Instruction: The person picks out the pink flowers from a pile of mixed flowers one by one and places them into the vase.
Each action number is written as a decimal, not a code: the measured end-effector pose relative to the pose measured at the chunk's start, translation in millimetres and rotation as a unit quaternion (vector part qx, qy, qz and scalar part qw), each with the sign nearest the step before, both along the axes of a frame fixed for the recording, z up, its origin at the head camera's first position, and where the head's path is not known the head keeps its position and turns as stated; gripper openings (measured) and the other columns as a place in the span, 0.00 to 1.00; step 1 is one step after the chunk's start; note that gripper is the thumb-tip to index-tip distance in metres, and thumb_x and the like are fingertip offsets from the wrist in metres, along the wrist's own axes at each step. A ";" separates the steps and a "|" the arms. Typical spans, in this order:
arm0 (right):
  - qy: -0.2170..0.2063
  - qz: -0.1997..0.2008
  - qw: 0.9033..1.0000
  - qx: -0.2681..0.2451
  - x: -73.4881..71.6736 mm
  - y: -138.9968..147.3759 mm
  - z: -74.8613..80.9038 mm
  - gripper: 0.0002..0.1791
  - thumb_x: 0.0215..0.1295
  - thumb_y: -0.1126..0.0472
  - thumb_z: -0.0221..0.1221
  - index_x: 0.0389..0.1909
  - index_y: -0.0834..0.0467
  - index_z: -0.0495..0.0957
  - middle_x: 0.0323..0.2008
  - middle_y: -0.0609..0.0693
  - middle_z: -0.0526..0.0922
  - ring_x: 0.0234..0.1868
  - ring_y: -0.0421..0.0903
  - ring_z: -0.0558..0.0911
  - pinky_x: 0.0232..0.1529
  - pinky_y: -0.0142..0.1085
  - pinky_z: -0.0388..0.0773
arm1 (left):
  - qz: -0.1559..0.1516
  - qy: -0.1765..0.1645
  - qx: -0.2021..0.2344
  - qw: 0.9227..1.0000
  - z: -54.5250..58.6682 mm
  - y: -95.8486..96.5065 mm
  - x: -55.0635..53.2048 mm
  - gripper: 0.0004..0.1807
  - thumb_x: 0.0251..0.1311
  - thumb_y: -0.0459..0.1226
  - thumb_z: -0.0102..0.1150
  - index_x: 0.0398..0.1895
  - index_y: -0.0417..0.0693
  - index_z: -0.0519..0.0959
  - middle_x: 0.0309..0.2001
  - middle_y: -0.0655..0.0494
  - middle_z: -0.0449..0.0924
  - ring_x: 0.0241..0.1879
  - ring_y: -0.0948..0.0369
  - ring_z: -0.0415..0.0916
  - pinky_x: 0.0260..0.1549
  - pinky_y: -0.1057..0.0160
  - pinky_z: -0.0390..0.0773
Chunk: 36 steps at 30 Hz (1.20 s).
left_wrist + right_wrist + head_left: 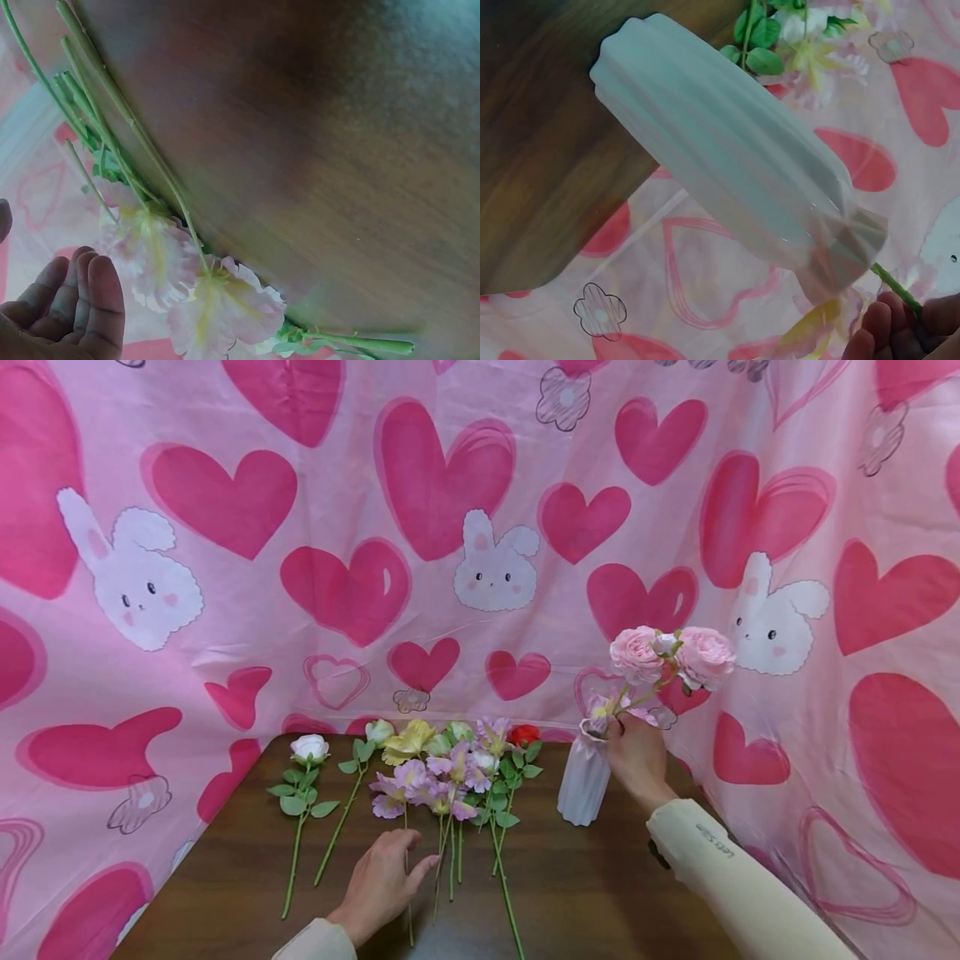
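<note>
My right hand (637, 756) pinches the green stem (897, 288) of a pink double-headed flower (705, 658) at the mouth of a white fluted vase (583, 785). The vase stands on the table's right side, and a pale pink-and-yellow flower (600, 710) shows at its rim. How far the pinched stem reaches into the vase is hidden. Over the front of the table, my left hand (382, 877) has loosely bent fingers and holds nothing. Beside it lie light purple flowers (411, 781) with thin stems; the left wrist view shows a gap between fingers and stems.
On the brown table (225, 860) lie a white rose (309, 748) at the left, a yellow flower (408, 741) and a red rose (524, 735). Several stems point toward the front edge. Pink heart-patterned cloth (337, 485) hangs behind and on both sides.
</note>
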State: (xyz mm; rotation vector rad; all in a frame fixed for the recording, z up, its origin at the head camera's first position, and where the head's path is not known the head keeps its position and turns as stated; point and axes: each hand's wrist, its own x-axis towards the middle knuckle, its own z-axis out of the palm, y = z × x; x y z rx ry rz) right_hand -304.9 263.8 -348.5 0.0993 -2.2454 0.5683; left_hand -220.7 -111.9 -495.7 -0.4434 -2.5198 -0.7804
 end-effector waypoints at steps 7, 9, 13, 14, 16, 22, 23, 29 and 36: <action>-0.063 -0.027 0.998 0.008 -5.0 0.6 -7.0 0.20 0.72 0.60 0.60 0.17 0.61 0.73 0.17 0.56 0.76 0.23 0.59 0.76 0.24 0.54 0.69 | -0.003 -0.005 0.000 1.000 0.7 1.1 -0.5 0.15 0.55 0.44 0.77 0.39 0.49 0.84 0.36 0.60 0.83 0.38 0.60 0.80 0.35 0.57 0.81; -0.070 -0.032 0.997 0.002 -5.3 0.4 -8.4 0.21 0.72 0.58 0.60 0.18 0.60 0.74 0.18 0.56 0.77 0.22 0.58 0.76 0.24 0.53 0.69 | -0.001 -0.005 -0.002 1.000 0.4 1.2 -0.5 0.15 0.55 0.44 0.77 0.39 0.49 0.84 0.36 0.59 0.83 0.38 0.60 0.80 0.35 0.57 0.81; -0.084 -0.044 0.995 -0.011 -4.7 0.8 -11.3 0.22 0.72 0.56 0.61 0.17 0.59 0.75 0.19 0.56 0.77 0.22 0.58 0.75 0.24 0.54 0.69 | -0.003 -0.003 -0.007 1.000 -0.3 1.3 -0.4 0.15 0.55 0.44 0.77 0.39 0.48 0.84 0.37 0.59 0.84 0.39 0.59 0.81 0.36 0.57 0.82; -0.091 -0.046 0.995 -0.014 -4.6 1.0 -12.1 0.22 0.72 0.56 0.61 0.17 0.59 0.75 0.18 0.56 0.77 0.22 0.58 0.75 0.25 0.54 0.69 | -0.004 -0.004 -0.008 1.000 -0.5 1.4 -0.2 0.15 0.55 0.44 0.77 0.39 0.48 0.84 0.37 0.58 0.84 0.39 0.59 0.81 0.36 0.57 0.82; -0.108 -0.048 0.993 -0.020 -4.5 1.7 -13.4 0.22 0.73 0.55 0.60 0.18 0.59 0.77 0.18 0.55 0.76 0.22 0.57 0.75 0.25 0.55 0.70 | -0.007 -0.005 -0.007 1.000 -1.1 1.4 -0.2 0.15 0.55 0.44 0.77 0.40 0.48 0.84 0.37 0.58 0.84 0.39 0.58 0.81 0.36 0.56 0.82; -0.088 -0.031 0.995 -0.043 -1.1 2.4 -29.0 0.15 0.70 0.55 0.64 0.24 0.59 0.82 0.19 0.53 0.79 0.24 0.55 0.78 0.26 0.50 0.71 | -0.008 -0.012 -0.005 1.000 -3.0 1.2 -0.3 0.15 0.55 0.45 0.77 0.40 0.48 0.84 0.37 0.58 0.84 0.40 0.58 0.81 0.36 0.56 0.82; -0.066 -0.025 0.996 -0.052 0.8 1.4 -35.1 0.14 0.68 0.57 0.66 0.25 0.59 0.82 0.19 0.52 0.80 0.24 0.55 0.78 0.26 0.49 0.71 | -0.008 -0.014 -0.005 1.000 -3.3 1.0 -0.1 0.15 0.55 0.45 0.77 0.40 0.48 0.84 0.37 0.58 0.84 0.40 0.58 0.81 0.36 0.56 0.82; 0.039 -0.002 0.992 -0.117 8.3 -5.5 -60.6 0.08 0.61 0.64 0.72 0.33 0.62 0.83 0.23 0.54 0.83 0.24 0.51 0.78 0.27 0.41 0.71 | -0.009 -0.018 -0.008 1.000 -3.8 0.2 -0.3 0.15 0.55 0.46 0.77 0.38 0.49 0.84 0.36 0.58 0.83 0.39 0.58 0.81 0.36 0.56 0.82; 0.013 -0.025 0.987 -0.155 16.4 -10.8 -68.8 0.17 0.63 0.57 0.72 0.45 0.66 0.85 0.31 0.58 0.87 0.29 0.52 0.82 0.32 0.43 0.75 | -0.005 -0.020 -0.008 1.000 -1.5 -0.7 -1.7 0.15 0.55 0.46 0.77 0.38 0.48 0.84 0.36 0.57 0.84 0.39 0.58 0.80 0.35 0.56 0.81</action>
